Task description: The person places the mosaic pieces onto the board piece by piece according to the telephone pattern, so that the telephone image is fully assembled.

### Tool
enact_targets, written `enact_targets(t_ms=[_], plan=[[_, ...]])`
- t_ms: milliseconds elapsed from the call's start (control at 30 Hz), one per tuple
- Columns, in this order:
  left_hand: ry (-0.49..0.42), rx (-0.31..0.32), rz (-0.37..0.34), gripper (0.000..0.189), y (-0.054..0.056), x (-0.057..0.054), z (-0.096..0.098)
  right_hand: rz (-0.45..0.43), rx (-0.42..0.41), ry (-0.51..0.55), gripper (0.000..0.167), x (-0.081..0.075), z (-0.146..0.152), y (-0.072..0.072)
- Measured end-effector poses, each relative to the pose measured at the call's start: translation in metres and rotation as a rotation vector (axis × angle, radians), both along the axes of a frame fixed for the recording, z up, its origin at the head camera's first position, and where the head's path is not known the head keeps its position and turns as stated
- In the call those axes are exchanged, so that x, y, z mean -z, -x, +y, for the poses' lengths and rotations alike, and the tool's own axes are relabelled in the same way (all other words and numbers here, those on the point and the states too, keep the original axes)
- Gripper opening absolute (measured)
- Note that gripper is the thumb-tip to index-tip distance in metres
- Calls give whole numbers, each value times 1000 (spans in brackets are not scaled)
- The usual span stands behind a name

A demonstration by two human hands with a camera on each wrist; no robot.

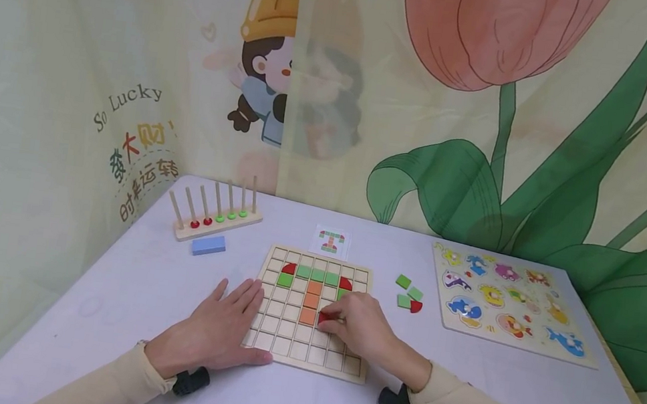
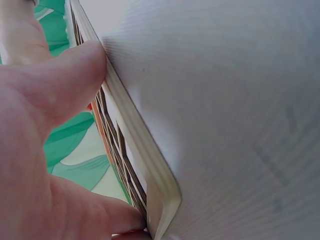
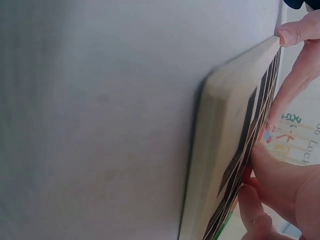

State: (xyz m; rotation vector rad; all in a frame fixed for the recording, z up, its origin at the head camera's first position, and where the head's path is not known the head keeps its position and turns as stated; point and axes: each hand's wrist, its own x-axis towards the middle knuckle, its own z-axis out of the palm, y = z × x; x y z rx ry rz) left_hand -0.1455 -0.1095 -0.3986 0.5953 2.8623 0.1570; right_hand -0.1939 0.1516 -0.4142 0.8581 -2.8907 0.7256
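A wooden grid board (image 1: 298, 350) lies on the table between both hands. My left hand (image 1: 217, 330) rests at its left side, fingers straight along that edge and thumb at the front edge. My right hand (image 1: 363, 321) pinches a red tile (image 1: 324, 319) low over the board, right beside the lowest orange tile (image 1: 307, 316); fingers hide much of it. Near the board's far side sits a row of green tiles (image 1: 317, 275) with a red quarter-round tile (image 1: 289, 268) at its left end and another (image 1: 345, 283) at its right. One green tile (image 1: 285, 280) lies below the left end.
Behind the board is a pattern card (image 1: 331, 241). Loose green tiles (image 1: 403, 281) and a red quarter-round piece (image 1: 416, 306) lie right of the board, before an animal puzzle (image 1: 505, 298). At the back left stand a peg rack (image 1: 218, 224) and a blue block (image 1: 209, 246).
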Motion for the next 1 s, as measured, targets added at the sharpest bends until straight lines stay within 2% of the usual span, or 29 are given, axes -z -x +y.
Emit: enact_targets(t_ms=[600, 833, 1000], plan=[[1, 11, 11, 111, -1, -3, 0, -57, 22, 24, 20, -1, -4, 1], [-4, 6, 8, 110, -2, -3, 0, -100, 39, 52, 28, -2, 0, 0], [-8, 9, 16, 110, -2, -3, 0, -73, 65, 88, 34, -6, 10, -4]])
